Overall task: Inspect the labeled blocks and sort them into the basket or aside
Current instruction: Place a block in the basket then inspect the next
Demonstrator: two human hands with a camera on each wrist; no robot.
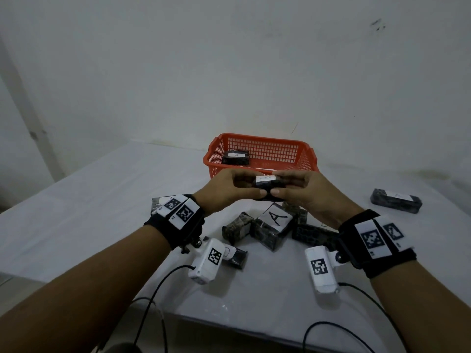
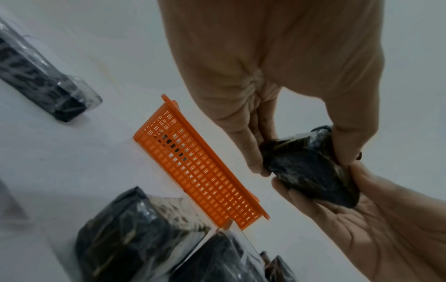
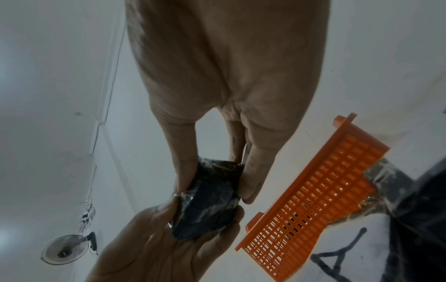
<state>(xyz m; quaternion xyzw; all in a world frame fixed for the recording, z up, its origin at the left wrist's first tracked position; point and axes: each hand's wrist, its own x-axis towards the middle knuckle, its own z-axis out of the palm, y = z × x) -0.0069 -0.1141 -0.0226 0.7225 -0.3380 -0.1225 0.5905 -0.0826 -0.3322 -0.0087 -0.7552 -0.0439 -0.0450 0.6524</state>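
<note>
Both hands hold one dark wrapped block (image 1: 269, 186) in the air over the table, in front of the orange basket (image 1: 303, 159). My left hand (image 1: 229, 189) pinches its left end and my right hand (image 1: 303, 192) its right end, thumbs underneath. The block's white label faces up; its letter is unreadable. The left wrist view shows the same block (image 2: 306, 166) between thumb and fingers; in the right wrist view the block (image 3: 210, 198) is gripped likewise. A block labelled A (image 1: 235, 157) lies inside the basket.
Below the hands lies a heap of dark wrapped blocks, one showing a large A (image 1: 274, 220). Another labelled block (image 1: 396, 200) lies apart at the right. One more block (image 1: 235, 256) sits under the left wrist camera. Cables hang over the table's near edge (image 1: 229, 324).
</note>
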